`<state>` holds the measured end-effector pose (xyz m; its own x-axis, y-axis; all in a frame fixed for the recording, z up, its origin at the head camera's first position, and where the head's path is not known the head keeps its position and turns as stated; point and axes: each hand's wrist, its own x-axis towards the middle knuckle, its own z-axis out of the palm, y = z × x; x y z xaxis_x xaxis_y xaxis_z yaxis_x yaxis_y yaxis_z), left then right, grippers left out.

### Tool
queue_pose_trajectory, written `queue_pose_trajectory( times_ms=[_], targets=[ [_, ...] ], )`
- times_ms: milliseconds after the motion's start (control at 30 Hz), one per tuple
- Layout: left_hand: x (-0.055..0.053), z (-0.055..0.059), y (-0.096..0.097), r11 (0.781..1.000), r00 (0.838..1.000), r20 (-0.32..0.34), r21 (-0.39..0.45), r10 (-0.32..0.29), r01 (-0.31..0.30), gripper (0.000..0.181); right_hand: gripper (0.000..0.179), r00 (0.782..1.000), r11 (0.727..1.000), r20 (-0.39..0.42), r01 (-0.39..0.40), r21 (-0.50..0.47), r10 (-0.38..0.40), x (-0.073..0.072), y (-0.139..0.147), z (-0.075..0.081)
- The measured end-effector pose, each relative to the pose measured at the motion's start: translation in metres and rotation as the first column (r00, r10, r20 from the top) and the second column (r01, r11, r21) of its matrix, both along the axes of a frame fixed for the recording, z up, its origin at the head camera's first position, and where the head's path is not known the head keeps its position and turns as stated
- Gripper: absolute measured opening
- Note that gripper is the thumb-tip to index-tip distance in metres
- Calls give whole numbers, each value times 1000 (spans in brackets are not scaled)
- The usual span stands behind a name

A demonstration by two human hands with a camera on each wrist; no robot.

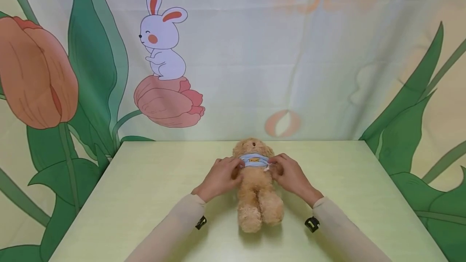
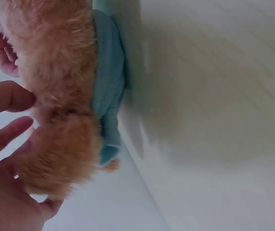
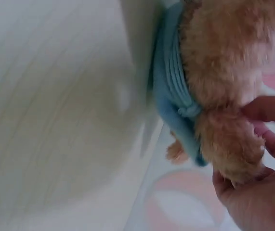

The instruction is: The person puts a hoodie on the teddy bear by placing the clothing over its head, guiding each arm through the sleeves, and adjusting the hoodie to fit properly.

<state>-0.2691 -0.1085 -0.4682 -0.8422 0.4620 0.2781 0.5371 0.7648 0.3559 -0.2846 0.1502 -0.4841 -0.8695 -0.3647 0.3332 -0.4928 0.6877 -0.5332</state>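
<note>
A tan plush teddy bear (image 1: 256,181) lies on its back, head toward the far edge and legs toward me. Its light blue shirt (image 1: 251,160), with a small yellow print, is bunched up around the chest. On the bear's left-hand side in the head view, my left hand (image 1: 223,175) grips the arm by the shirt. My right hand (image 1: 291,173) holds the other arm, next to a small white tag (image 1: 268,167). In the left wrist view, fingers and thumb curl round one furry arm (image 2: 60,159). The right wrist view likewise shows the other arm (image 3: 231,142) held.
The bear rests on a pale green table (image 1: 156,177). Behind its far edge hangs a printed cloth (image 1: 233,72) with a rabbit and tulips. Black clips (image 1: 312,224) sit by both sleeves.
</note>
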Motion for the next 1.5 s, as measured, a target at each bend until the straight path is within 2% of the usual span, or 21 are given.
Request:
queue_pose_trajectory(
  times_ms=[100, 233, 333, 467, 533, 600, 700, 900, 1067, 1267, 1367, 1433, 1500],
  targets=[
    [1, 4, 4, 998, 1000, 30, -59, 5, -3, 38, 23, 993, 989, 113, -30, -144, 46, -2, 10, 0],
    [3, 4, 8, 997, 995, 96, -78, -6, 14, 49, 32, 956, 954, 257, -59, -294, 138, -6, 23, -1],
    [2, 1, 11, 998, 997, 74, -61, -31, 36, 51, 32, 904, 923, 366, -72, -379, 220, -10, 31, -2],
    [1, -4, 14, 996, 997, 6, -45, -72, 73, 46, 44, 800, 889, 507, -68, -453, 319, -13, 42, -5],
    [2, -6, 16, 995, 997, -9, -53, -82, 82, 44, 52, 771, 906, 556, -65, -419, 312, -14, 42, -9],
    [4, -7, 17, 995, 997, -12, -64, -83, 82, 45, 58, 763, 926, 575, -80, -368, 295, -16, 41, -14],
    [6, -9, 20, 994, 998, -15, -89, -68, 66, 51, 61, 783, 954, 571, -91, -287, 247, -18, 37, -19],
    [7, -16, 23, 988, 996, -58, -147, -64, 55, 61, 61, 794, 958, 551, -135, -251, 257, -22, 31, -18],
    [6, -19, 23, 991, 993, -57, -96, -101, 95, 57, 64, 767, 954, 577, -157, -255, 280, -24, 30, -15],
    [6, -21, 24, 987, 990, -78, -117, -120, 110, 55, 73, 723, 940, 612, -167, -297, 322, -24, 28, -16],
    [5, -21, 25, 986, 989, -90, -134, -115, 103, 55, 78, 713, 941, 623, -169, -294, 322, -23, 26, -18],
    [5, -22, 25, 985, 990, -92, -144, -111, 97, 55, 78, 725, 949, 620, -160, -273, 301, -22, 24, -18],
    [5, -23, 25, 984, 990, -94, -154, -108, 92, 55, 75, 756, 958, 596, -150, -244, 270, -22, 22, -18]
  ],
)
